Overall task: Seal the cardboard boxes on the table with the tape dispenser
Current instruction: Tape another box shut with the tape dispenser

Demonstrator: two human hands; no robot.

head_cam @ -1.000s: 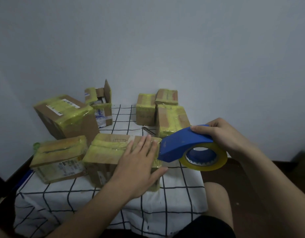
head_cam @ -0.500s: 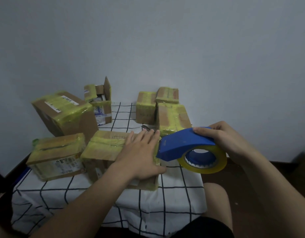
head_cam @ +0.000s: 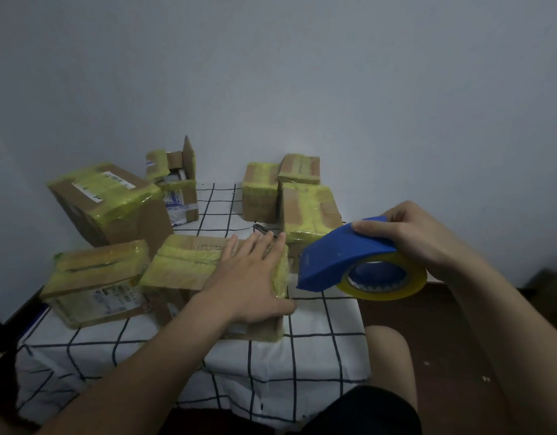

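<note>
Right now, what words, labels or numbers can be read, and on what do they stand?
No text is legible.
White label on the tilted box: too blurred.
Printed label on the front-left box: too blurred.
Blue-printed label on the open box: too blurred.

No text, brand or number is resolving legibly. A white shipping label (head_cam: 106, 183) is showing on top of the large tilted box (head_cam: 126, 224); its print is blurring out. A printed sticker (head_cam: 114, 295) is covering the front of the near-left box (head_cam: 95, 266), characters unreadable. Blue-and-white printing (head_cam: 176, 204) is showing on the open rear box (head_cam: 189, 161), also unreadable.
</note>
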